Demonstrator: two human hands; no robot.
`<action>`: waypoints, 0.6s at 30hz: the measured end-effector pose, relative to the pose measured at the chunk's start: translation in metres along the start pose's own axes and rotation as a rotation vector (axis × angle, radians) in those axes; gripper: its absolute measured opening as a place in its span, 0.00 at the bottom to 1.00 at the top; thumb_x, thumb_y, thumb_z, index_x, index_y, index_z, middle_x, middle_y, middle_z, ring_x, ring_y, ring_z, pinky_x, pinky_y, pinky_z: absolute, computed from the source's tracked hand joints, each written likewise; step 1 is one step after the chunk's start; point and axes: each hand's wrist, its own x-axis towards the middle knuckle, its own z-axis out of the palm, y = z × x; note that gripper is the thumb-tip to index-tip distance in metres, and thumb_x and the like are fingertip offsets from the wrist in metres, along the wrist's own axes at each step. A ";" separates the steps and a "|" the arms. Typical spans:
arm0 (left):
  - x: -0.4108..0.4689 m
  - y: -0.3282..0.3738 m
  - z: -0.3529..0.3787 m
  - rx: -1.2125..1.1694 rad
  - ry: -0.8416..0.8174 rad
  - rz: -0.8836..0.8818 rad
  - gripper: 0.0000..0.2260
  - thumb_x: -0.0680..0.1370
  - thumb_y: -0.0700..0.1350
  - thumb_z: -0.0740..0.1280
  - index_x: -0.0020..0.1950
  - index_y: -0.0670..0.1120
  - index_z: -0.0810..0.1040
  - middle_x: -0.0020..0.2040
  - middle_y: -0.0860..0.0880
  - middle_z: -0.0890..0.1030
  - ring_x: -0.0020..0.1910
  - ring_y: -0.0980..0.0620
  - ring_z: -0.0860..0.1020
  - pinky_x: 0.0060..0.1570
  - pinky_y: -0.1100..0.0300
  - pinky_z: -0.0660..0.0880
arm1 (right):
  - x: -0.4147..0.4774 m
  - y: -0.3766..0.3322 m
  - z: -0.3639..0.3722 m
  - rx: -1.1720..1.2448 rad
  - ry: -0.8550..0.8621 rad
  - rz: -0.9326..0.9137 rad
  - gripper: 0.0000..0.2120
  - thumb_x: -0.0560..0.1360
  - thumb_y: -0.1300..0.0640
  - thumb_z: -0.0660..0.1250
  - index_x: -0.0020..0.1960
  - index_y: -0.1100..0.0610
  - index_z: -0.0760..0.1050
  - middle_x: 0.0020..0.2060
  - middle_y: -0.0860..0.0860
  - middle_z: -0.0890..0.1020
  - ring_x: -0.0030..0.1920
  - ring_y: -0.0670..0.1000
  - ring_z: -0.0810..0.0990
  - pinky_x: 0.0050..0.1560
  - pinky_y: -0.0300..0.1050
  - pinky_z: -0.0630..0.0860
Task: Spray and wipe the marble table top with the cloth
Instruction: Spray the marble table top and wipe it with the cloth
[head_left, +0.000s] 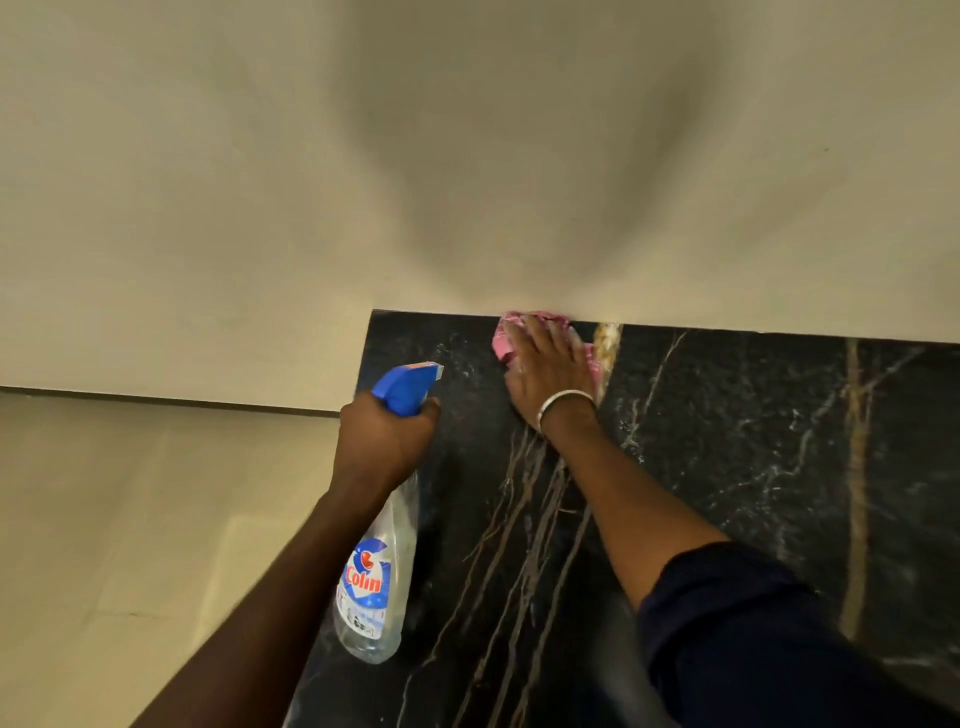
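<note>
Pressing flat and open on the pink cloth, your right hand sits at the 12 o'clock edge of the marble table top, against the wall; at its 8 o'clock, your left hand grips the spray bottle by the neck.

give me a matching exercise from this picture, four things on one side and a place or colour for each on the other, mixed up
1 spray bottle
2 cloth
3 table top
4 bracelet

a black with pale veins
b pink, under the right hand
c round the right wrist
d held in the left hand

Pairs: 1-d, 2-b, 3-a, 4-c
</note>
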 end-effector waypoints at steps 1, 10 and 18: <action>-0.001 0.004 0.006 0.012 -0.013 0.005 0.07 0.76 0.46 0.69 0.47 0.46 0.73 0.34 0.48 0.75 0.32 0.55 0.74 0.33 0.65 0.69 | -0.008 0.020 -0.002 -0.002 0.020 0.039 0.30 0.77 0.48 0.59 0.78 0.49 0.57 0.77 0.52 0.61 0.76 0.58 0.57 0.76 0.59 0.52; -0.027 0.048 0.070 -0.003 -0.058 0.029 0.07 0.74 0.46 0.70 0.42 0.45 0.73 0.30 0.50 0.72 0.27 0.57 0.71 0.29 0.67 0.67 | -0.056 0.166 -0.008 0.022 0.181 0.342 0.27 0.77 0.50 0.57 0.75 0.50 0.62 0.75 0.55 0.65 0.74 0.61 0.62 0.74 0.61 0.56; -0.048 0.060 0.084 -0.007 -0.080 0.002 0.06 0.74 0.45 0.69 0.42 0.47 0.73 0.31 0.50 0.73 0.28 0.57 0.73 0.29 0.67 0.68 | -0.052 0.155 -0.008 0.137 0.309 0.806 0.28 0.75 0.52 0.59 0.74 0.54 0.62 0.74 0.58 0.65 0.73 0.64 0.62 0.73 0.64 0.54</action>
